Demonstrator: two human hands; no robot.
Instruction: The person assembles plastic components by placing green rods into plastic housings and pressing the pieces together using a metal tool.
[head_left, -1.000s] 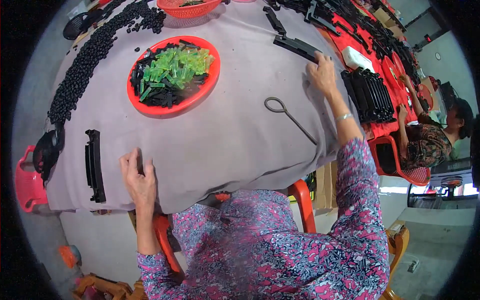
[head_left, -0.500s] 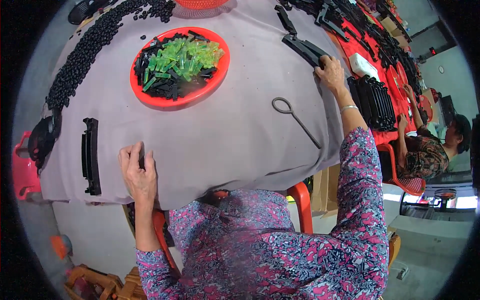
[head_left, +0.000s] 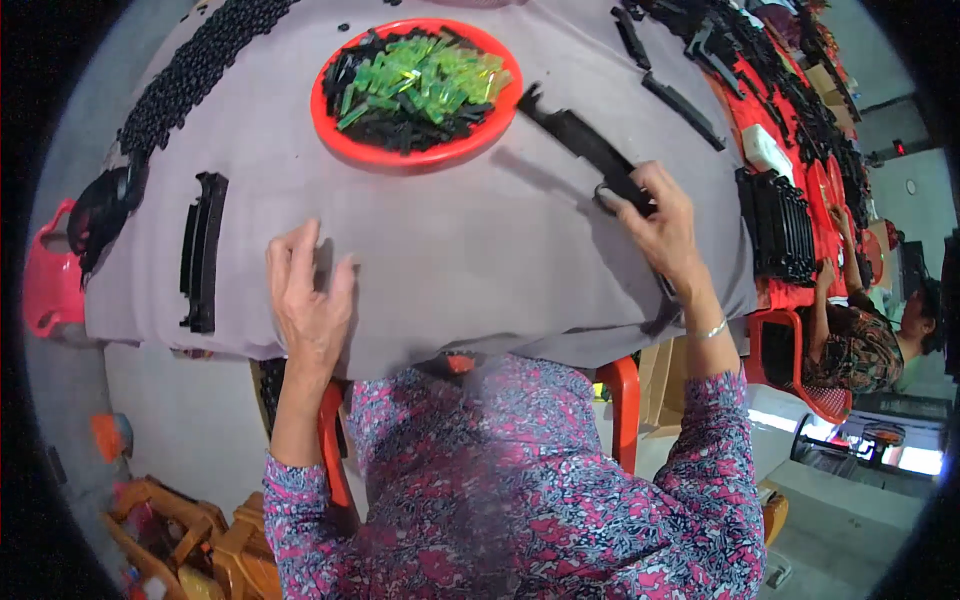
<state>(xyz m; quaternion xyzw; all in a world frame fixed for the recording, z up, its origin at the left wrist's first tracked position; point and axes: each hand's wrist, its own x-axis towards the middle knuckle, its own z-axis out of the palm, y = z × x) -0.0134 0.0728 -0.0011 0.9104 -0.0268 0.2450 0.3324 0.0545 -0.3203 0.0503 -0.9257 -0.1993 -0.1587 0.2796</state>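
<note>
My right hand [head_left: 668, 232] grips one end of a long, narrow black plastic part [head_left: 578, 138], holding it slanted above the table, its far end close to the red plate. Beneath that hand lies a metal rod with a looped end [head_left: 603, 194], mostly hidden by the fingers. My left hand [head_left: 308, 305] is open over the cloth, thumb and fingers apart and holding nothing. To its left rests an upright-lying black slotted part [head_left: 203, 252]. Farther off, the red plate [head_left: 420, 160] carries green translucent pieces [head_left: 435, 75] and small black pieces.
A heap of small black pieces [head_left: 200, 75] runs along the far left edge. More long black parts [head_left: 683, 108] lie at the far right. Stacked black parts [head_left: 778, 228] and a white block [head_left: 766, 150] stand on the right beside a red-covered table, where another person [head_left: 870, 340] sits.
My right hand has lifted a long black part from the far right and brought it nearer and leftward, over the looped rod. My left thumb has spread wider. The whole view has shifted.
</note>
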